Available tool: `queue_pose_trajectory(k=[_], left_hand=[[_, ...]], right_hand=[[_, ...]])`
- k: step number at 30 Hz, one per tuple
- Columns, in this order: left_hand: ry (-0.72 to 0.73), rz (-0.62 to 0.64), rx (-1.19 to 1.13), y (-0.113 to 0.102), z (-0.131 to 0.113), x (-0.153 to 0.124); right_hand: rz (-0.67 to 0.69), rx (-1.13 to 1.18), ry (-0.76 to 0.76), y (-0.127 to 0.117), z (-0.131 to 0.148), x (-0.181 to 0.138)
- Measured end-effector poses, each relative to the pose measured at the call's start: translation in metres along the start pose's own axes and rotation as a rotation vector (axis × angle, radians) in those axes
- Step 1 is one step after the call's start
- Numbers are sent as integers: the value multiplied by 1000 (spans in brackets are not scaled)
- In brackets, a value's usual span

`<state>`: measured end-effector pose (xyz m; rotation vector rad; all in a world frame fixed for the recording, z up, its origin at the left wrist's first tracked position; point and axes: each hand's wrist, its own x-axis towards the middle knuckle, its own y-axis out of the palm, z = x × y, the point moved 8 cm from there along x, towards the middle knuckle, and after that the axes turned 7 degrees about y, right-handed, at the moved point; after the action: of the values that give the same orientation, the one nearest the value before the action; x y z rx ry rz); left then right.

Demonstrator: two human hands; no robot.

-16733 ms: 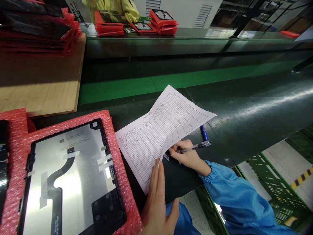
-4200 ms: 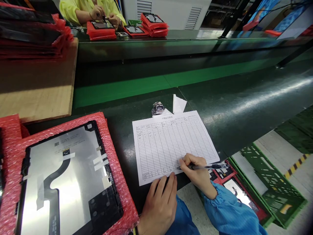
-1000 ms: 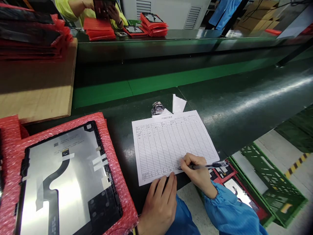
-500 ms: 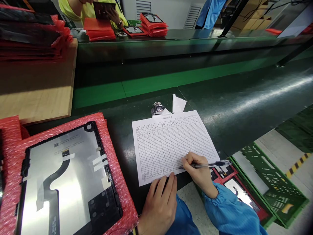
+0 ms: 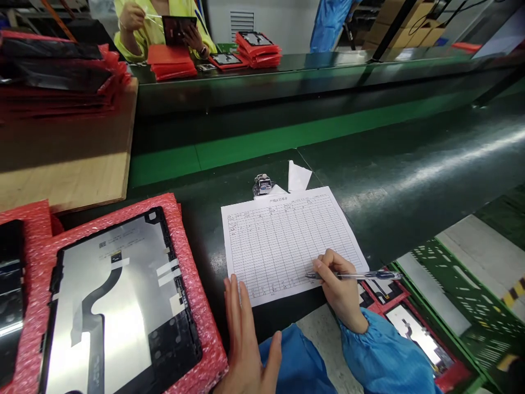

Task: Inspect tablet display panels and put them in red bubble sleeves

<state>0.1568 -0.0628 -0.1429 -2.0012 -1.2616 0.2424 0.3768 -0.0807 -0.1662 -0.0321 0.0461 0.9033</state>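
Observation:
A white ruled form sheet lies flat on the dark green bench. My right hand is closed round a clear pen whose tip rests on the sheet's lower right part. My left hand lies flat with fingers stretched out, its fingertips at the sheet's lower left corner. Left of the sheet, a tablet panel lies back side up on red bubble wrap. A small metal tally counter and a folded white slip sit just beyond the sheet's top edge.
A wooden board carries a stack of red-wrapped panels at far left. Across the green conveyor, a person in a yellow top handles a panel beside red stacks. Green crates with panels stand below right.
My left hand has slid left and flattened, from the sheet's bottom edge to its lower left corner. The pen hand stays on the sheet, shifted slightly right. The view has tilted a little.

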Motion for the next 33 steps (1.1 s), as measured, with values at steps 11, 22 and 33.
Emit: queue_pose_trajectory(k=[11,22,33], left_hand=[[-208,-71,-321,-6,9,4],[-208,-431,-811,-21,14,16],[-482,-476,-990,-7,44,26]], right_hand=[[6,57,72,0,-1,1],[-3,27,62,-2,-2,1],[-10,-26,-25,-5,2,0]])
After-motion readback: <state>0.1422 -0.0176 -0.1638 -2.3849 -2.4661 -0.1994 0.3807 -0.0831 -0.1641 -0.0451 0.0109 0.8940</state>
